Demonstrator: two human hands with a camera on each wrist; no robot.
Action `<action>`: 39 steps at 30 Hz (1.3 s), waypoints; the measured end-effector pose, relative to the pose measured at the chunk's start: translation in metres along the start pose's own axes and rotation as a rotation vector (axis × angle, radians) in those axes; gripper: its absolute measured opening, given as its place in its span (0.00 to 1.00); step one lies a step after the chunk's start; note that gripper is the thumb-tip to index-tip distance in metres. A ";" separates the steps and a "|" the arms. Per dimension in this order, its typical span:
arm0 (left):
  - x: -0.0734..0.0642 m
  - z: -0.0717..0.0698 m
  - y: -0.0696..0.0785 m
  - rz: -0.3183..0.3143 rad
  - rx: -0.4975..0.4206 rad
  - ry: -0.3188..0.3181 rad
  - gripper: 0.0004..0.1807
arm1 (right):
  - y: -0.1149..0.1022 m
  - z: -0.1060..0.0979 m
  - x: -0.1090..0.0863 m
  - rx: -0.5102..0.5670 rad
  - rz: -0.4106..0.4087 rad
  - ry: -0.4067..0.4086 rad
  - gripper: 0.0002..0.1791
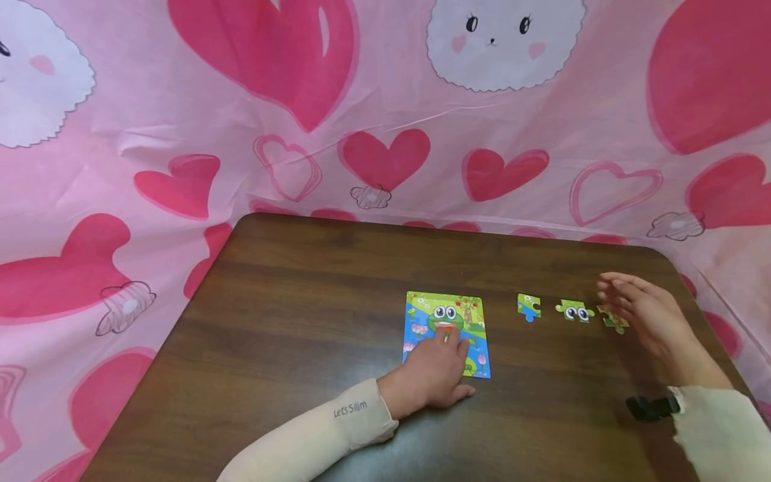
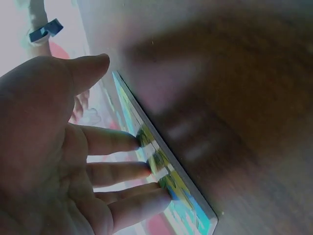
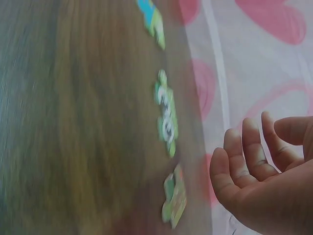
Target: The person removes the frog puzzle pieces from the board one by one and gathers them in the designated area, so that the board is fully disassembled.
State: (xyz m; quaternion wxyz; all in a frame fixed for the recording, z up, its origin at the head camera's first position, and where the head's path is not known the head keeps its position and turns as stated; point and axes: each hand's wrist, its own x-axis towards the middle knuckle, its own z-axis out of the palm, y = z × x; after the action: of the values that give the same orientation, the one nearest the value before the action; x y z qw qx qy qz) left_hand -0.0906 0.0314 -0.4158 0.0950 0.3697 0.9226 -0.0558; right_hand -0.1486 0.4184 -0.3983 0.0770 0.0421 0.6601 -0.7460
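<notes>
On the brown table (image 1: 289,321), a flat board (image 1: 478,348) lies near the middle. A frog picture (image 1: 444,313) with big eyes is on it, with blue, green and flowers around the frog. I cannot tell if loose bits sit in the board to make the picture. The left hand (image 1: 435,369) reaches over the board, its fingers nearly straight, and its fingertips touch the picture. Its thumb sticks out to the side. Right of the board, three pieces lie in a row: a blue and green piece (image 1: 527,305), an eye piece (image 1: 572,310), and a green and red piece (image 1: 613,321). The right hand (image 1: 653,316) is up by that last piece, fingers loose and a little bent. The hands are well apart. Behind hangs a pink cloth (image 1: 385,87) with hearts.
</notes>
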 end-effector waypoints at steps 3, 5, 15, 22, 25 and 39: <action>-0.001 0.001 -0.001 -0.002 -0.028 0.005 0.42 | -0.004 0.013 0.003 -0.007 -0.007 -0.027 0.12; -0.002 0.002 -0.001 -0.004 -0.034 0.012 0.43 | -0.006 0.021 0.005 -0.017 -0.017 -0.049 0.12; -0.012 0.000 0.010 -0.072 0.039 0.009 0.42 | -0.005 0.052 0.014 -0.018 -0.018 -0.131 0.14; -0.017 -0.001 0.014 -0.066 -0.002 -0.050 0.47 | -0.003 0.075 0.021 -0.090 -0.007 -0.142 0.11; -0.018 0.000 0.014 -0.057 -0.018 -0.055 0.48 | -0.002 0.087 0.025 -0.115 0.000 -0.147 0.11; -0.016 0.002 0.012 -0.032 -0.044 -0.032 0.48 | 0.012 0.141 0.039 -0.180 0.092 -0.219 0.21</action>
State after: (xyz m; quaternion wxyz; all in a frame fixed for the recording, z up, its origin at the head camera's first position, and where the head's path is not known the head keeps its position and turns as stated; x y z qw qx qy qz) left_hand -0.0703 0.0289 -0.4147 0.1168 0.3516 0.9278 -0.0429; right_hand -0.1793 0.2748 -0.3990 0.1861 -0.0163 0.7093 -0.6797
